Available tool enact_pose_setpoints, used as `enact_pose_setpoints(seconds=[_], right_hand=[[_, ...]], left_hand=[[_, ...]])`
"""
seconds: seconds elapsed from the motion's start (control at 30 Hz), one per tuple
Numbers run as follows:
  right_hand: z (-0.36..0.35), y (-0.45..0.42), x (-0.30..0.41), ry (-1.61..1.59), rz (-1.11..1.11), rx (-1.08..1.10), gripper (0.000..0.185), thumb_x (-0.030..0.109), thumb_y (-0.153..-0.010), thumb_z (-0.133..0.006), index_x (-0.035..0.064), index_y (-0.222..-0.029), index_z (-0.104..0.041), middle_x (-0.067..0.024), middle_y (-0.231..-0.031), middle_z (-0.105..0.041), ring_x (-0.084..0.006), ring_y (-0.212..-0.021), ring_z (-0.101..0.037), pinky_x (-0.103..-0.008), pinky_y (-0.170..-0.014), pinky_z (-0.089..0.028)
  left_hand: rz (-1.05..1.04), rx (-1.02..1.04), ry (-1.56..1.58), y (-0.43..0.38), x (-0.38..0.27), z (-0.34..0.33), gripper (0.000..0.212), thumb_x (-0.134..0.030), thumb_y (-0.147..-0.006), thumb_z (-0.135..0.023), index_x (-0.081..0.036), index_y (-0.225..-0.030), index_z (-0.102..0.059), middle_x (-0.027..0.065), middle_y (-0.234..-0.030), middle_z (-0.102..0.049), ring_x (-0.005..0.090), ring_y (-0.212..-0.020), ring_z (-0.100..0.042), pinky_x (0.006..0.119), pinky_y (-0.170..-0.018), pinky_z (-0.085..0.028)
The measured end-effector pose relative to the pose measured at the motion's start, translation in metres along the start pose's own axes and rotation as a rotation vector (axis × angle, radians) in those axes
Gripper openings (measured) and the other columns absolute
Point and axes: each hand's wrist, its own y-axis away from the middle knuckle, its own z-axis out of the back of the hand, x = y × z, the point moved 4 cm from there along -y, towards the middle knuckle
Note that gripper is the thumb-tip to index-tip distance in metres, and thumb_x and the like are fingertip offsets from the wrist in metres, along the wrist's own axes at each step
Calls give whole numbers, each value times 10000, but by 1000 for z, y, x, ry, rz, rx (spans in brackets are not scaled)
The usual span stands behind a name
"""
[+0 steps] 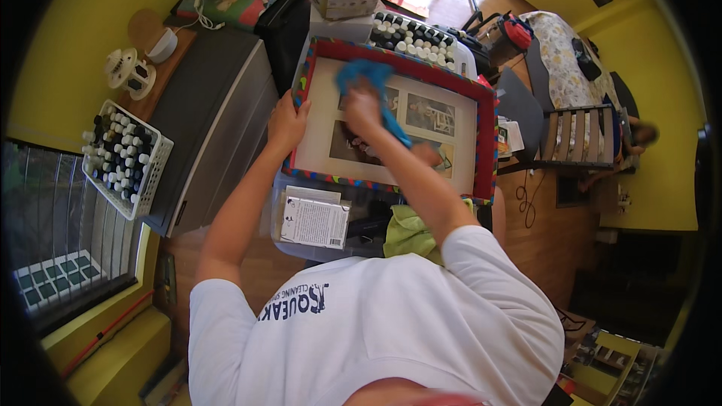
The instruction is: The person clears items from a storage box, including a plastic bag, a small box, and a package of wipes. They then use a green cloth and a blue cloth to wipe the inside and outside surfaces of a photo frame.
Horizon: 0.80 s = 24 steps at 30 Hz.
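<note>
A deep picture frame (pixel 486 146) with red inner walls and a multicoloured patterned rim lies before me. Inside it, several photographs (pixel 430 114) sit in a pale mat. My left hand (pixel 289 124) grips the frame's left side, thumb over the rim. Bunched in my right hand (pixel 362 108) is a blue cloth (pixel 365 71), pressed to the upper left of the picture surface; hand and cloth are blurred. My right forearm and the cloth's hanging end hide parts of the photographs.
Beneath the frame's near edge is a translucent plastic bin (pixel 361 251), with a printed packet (pixel 316 220) and a green cloth (pixel 410 231) on it. Baskets of small bottles stand beyond the frame (pixel 414 39) and at left (pixel 127 163). A person (pixel 632 144) is at far right.
</note>
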Motion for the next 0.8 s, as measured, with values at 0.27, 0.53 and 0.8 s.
enact_pose_setpoints(seconds=[0.27,0.53,0.8], right_hand=[[64,27,-88,51,146,4,495,57,-743,-491,115,-1234,-476,-186,-1254,-460,-338,-1163,-431,-416,-984,-334],[72,68,-126,-3,-363,60,407,114,-789,-443,78,-1188,-515,-192,-1299,-417,-338,-1202,-391,-475,-971,-312],[8,-43,42,-44,267,183,407,113,-781,-470,61,-1183,-512,-188,-1301,-412,-331,-1229,-361,-470,-1007,-275]], left_hand=[[-43,-24,-58,2,1,3,559,-372,-849,-507,24,-1230,-409,238,-1161,-502,385,-1078,-477,441,-915,-365],[-4,6,81,-1,3,-2,534,-357,-849,-512,14,-1222,-420,235,-1159,-499,388,-1069,-479,441,-914,-364],[-63,-41,75,5,-12,10,409,-335,-848,-511,-18,-1108,-492,213,-1038,-561,387,-979,-522,453,-856,-382]])
